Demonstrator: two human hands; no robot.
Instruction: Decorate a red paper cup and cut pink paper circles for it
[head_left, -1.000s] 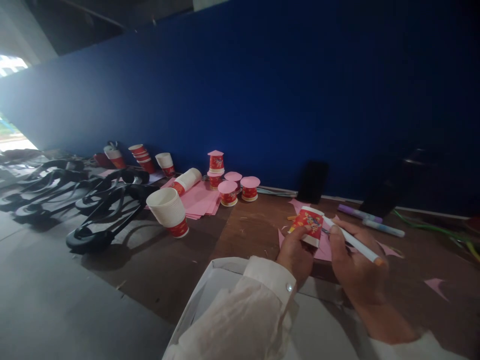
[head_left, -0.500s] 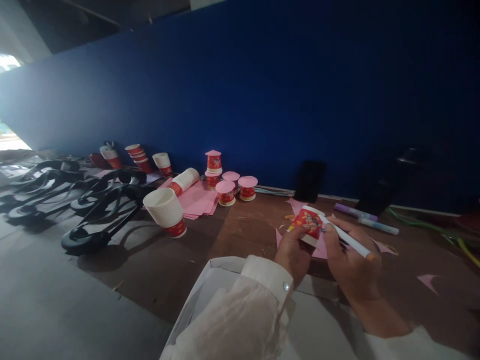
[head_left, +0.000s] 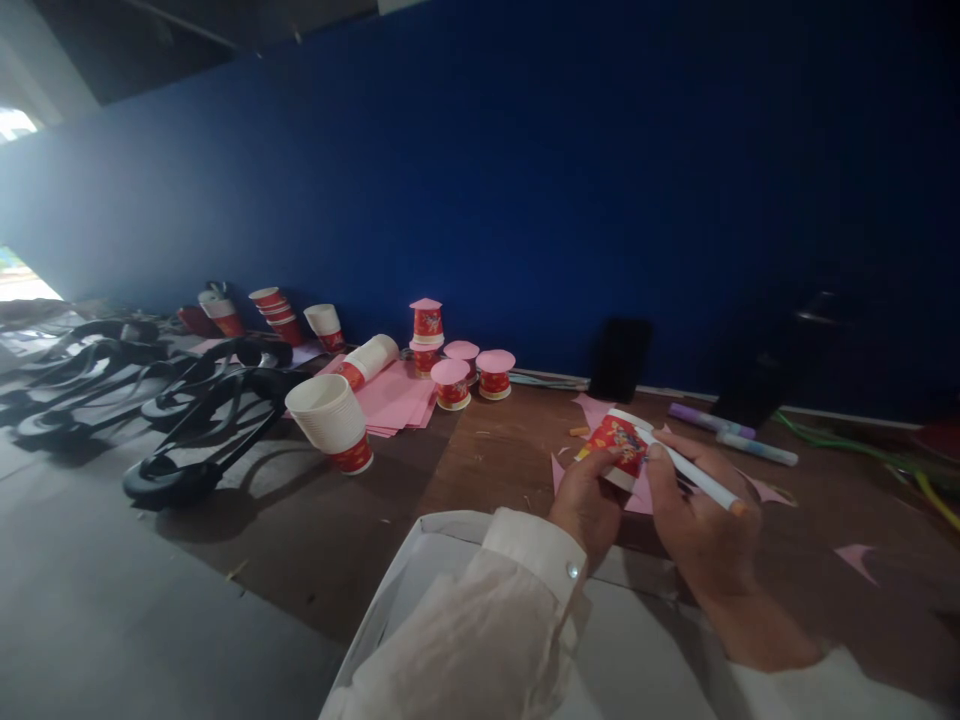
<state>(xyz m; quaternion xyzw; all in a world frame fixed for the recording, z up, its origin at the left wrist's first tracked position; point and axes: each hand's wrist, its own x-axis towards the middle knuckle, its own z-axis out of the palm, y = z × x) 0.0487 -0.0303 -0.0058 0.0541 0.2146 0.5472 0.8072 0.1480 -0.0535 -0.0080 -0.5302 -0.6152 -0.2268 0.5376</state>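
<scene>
At 4 o'clock, the left hand (head_left: pixel 589 508) grasps the red cup (head_left: pixel 619 442); the right hand (head_left: pixel 709 520) grips the white marker (head_left: pixel 697 472), its tip at the cup. Beyond, toward 11 o'clock, pink-topped cups (head_left: pixel 451 385) stand clustered.

We are seeing a tabletop (head_left: pixel 480 450) bearing a large cup stack (head_left: pixel 330 420), headsets (head_left: pixel 172 482) lying left of it, pink sheets (head_left: pixel 397 402) just behind, two markers (head_left: pixel 757 449) well right.
</scene>
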